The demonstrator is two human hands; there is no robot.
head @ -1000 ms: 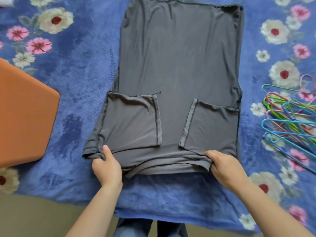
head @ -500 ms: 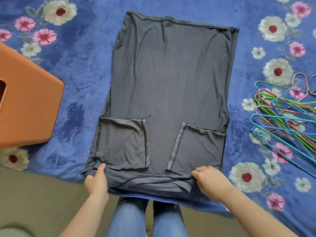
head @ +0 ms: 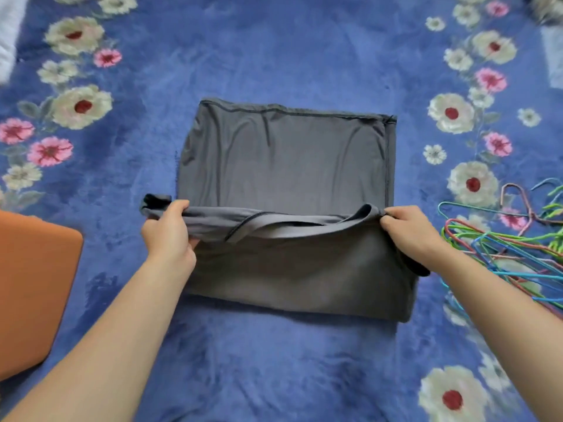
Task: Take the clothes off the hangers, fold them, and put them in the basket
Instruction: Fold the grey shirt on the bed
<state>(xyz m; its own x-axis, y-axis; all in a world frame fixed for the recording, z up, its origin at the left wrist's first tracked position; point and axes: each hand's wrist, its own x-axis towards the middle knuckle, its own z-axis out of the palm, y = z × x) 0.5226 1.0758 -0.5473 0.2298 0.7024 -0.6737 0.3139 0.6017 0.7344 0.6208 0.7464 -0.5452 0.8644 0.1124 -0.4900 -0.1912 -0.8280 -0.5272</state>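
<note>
Because the grey T-shirt (head: 283,166) looks thin, limp and a little slick, it is probably best held at both ends of its lifted edge. The left hand (head: 167,236) has its grip curled round one end, and the right hand (head: 408,233) pinches the other. Charcoal with dark-stitched seams, it lies half doubled on the blue floral blanket (head: 274,56), between the orange basket (head: 33,284) and the coloured wire hangers (head: 502,248).

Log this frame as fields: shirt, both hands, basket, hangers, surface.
shirt: grey, on the blanket, near end raised over its middle, fold half done
left hand: fingers grip the raised edge near its left corner
right hand: fingers pinch the raised edge at its right corner
basket: orange, left of shirt, only partly in view, not touching it
hangers: coloured wire pile, right of shirt, bare
blanket: blue, floral, under everything
</note>
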